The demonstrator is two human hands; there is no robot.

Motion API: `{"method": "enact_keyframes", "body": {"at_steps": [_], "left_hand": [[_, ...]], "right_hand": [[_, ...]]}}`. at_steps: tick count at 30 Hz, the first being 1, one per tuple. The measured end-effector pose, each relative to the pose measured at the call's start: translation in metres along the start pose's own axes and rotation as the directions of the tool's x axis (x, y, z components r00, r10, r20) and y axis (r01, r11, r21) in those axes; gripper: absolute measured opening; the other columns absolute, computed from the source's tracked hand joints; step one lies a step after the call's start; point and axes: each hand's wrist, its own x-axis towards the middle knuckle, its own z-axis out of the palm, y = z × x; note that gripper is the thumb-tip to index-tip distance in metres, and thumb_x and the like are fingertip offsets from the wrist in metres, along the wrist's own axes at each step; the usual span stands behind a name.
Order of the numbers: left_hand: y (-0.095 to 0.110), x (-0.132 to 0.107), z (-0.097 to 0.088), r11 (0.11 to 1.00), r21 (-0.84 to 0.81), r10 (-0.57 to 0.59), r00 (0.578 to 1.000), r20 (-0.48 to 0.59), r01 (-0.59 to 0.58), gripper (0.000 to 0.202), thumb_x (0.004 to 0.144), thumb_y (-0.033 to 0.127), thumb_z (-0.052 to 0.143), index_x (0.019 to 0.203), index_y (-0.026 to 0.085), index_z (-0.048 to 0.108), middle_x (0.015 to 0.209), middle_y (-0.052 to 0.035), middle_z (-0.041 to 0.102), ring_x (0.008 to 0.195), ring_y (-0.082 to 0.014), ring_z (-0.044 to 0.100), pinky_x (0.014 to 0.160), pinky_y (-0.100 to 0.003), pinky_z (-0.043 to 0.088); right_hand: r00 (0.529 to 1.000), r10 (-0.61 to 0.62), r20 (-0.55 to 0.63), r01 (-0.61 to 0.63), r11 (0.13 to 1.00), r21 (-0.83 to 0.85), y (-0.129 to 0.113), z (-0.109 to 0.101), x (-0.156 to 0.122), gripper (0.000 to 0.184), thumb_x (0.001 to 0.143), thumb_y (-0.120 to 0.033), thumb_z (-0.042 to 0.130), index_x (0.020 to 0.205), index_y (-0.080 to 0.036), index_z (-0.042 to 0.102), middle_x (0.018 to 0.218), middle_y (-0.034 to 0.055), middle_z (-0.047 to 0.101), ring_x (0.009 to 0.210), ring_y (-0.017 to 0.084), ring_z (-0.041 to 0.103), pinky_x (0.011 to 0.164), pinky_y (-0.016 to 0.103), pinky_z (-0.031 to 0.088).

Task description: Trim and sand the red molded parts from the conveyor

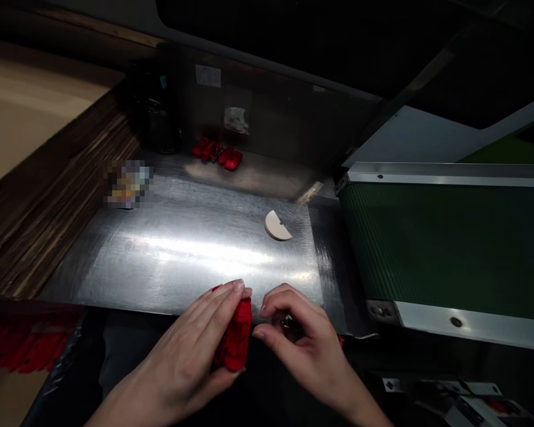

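My left hand (191, 344) is closed around a red plastic part (238, 341) near the front edge of the metal table. The part stands on end, with its hollow, moulded side towards my right hand. Just right of it is my right hand (298, 338), its fingers curled and the thumb slightly apart from the forefinger. A small glossy glint shows inside that curl; what it is I cannot make out. Beyond the hands, a cream half-disc (276, 226) with a small notch lies on the metal surface (196, 237).
Several red pieces (218, 153) lie at the back, below a small clear bag (237, 120) on the wall. A stack of boards (62, 178) borders the left. At right runs a green conveyor belt (445, 243). More red parts (26, 344) sit lower left.
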Motion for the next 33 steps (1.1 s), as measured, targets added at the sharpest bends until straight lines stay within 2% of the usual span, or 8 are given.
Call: {"method": "enact_keyframes", "body": {"at_steps": [4,11,14,17,22,26,30,33], "left_hand": [[0.001,0.003,0.007,0.996,0.087,0.022,0.998,-0.056,-0.017,0.094,0.098,0.004,0.059,0.176,0.014,0.009,0.170,-0.0167,0.049,0.163,-0.0225,0.038,0.133,-0.040,0.036],[0.000,0.010,0.010,0.975,0.218,0.054,0.996,-0.071,-0.038,0.090,0.097,0.002,0.052,0.176,0.012,0.011,0.169,-0.0142,0.052,0.164,-0.0208,0.036,0.134,-0.040,0.032],[0.001,0.010,0.009,0.971,0.234,0.058,0.997,-0.054,-0.044,0.090,0.096,0.002,0.050,0.175,0.011,0.010,0.169,-0.0145,0.052,0.163,-0.0214,0.038,0.132,-0.041,0.037],[0.002,0.008,0.006,0.985,0.169,0.040,0.998,-0.041,-0.032,0.091,0.096,0.005,0.055,0.175,0.012,0.011,0.171,-0.0151,0.049,0.163,-0.0216,0.038,0.132,-0.040,0.037],[0.002,0.008,0.000,1.000,0.006,0.001,1.000,-0.025,-0.001,0.094,0.094,0.006,0.064,0.174,0.015,0.015,0.172,-0.0148,0.046,0.164,-0.0215,0.036,0.133,-0.040,0.035],[0.000,0.007,0.002,0.996,-0.089,-0.027,1.000,0.001,0.027,0.088,0.094,0.004,0.064,0.171,0.018,0.024,0.170,-0.0151,0.047,0.165,-0.0243,0.034,0.133,-0.044,0.036],[-0.001,0.003,0.006,0.974,-0.201,-0.108,0.994,-0.019,0.102,0.091,0.092,0.010,0.075,0.168,0.025,0.026,0.172,-0.0171,0.042,0.167,-0.0332,0.029,0.132,-0.055,0.037],[-0.003,0.001,0.008,0.916,-0.325,-0.252,0.968,-0.014,0.234,0.106,0.082,0.020,0.093,0.163,0.038,0.027,0.174,-0.0156,0.039,0.164,-0.0414,0.032,0.127,-0.064,0.042]], "right_hand": [[0.985,-0.058,-0.166,0.069,0.995,0.066,0.011,0.019,-0.007,0.023,0.098,-0.011,0.073,0.094,-0.028,0.058,0.093,-0.0047,0.068,0.086,0.013,0.066,0.076,0.023,0.054],[0.977,-0.149,-0.150,0.144,0.989,-0.043,0.010,0.023,-0.004,0.022,0.100,-0.007,0.066,0.096,-0.027,0.058,0.090,-0.0038,0.067,0.083,0.012,0.067,0.074,0.021,0.053],[0.996,-0.077,-0.051,0.074,0.996,-0.050,0.009,0.012,-0.002,0.016,0.101,-0.013,0.063,0.096,-0.027,0.058,0.089,-0.0038,0.065,0.080,0.013,0.065,0.074,0.022,0.053],[0.991,0.124,-0.043,-0.128,0.984,-0.126,0.020,-0.009,0.006,0.008,0.102,-0.032,0.062,0.096,-0.027,0.060,0.087,-0.0022,0.065,0.079,0.017,0.066,0.070,0.026,0.054],[0.917,0.256,-0.307,-0.353,0.879,-0.320,0.069,-0.040,0.021,0.018,0.100,-0.040,0.064,0.103,-0.024,0.069,0.096,0.0063,0.075,0.088,0.028,0.072,0.074,0.038,0.052],[0.923,0.188,-0.336,-0.318,0.865,-0.387,0.094,-0.039,0.023,0.024,0.096,-0.040,0.063,0.109,-0.022,0.071,0.110,0.0116,0.075,0.098,0.032,0.073,0.085,0.047,0.055],[0.936,0.096,-0.338,-0.240,0.876,-0.417,0.090,-0.029,0.021,0.032,0.098,-0.041,0.064,0.123,-0.023,0.070,0.127,0.0126,0.070,0.122,0.034,0.066,0.100,0.049,0.054],[0.928,0.072,-0.365,-0.227,0.886,-0.404,0.080,-0.027,0.022,0.025,0.106,-0.040,0.058,0.118,-0.023,0.072,0.114,0.0099,0.074,0.105,0.029,0.070,0.078,0.039,0.057]]}}
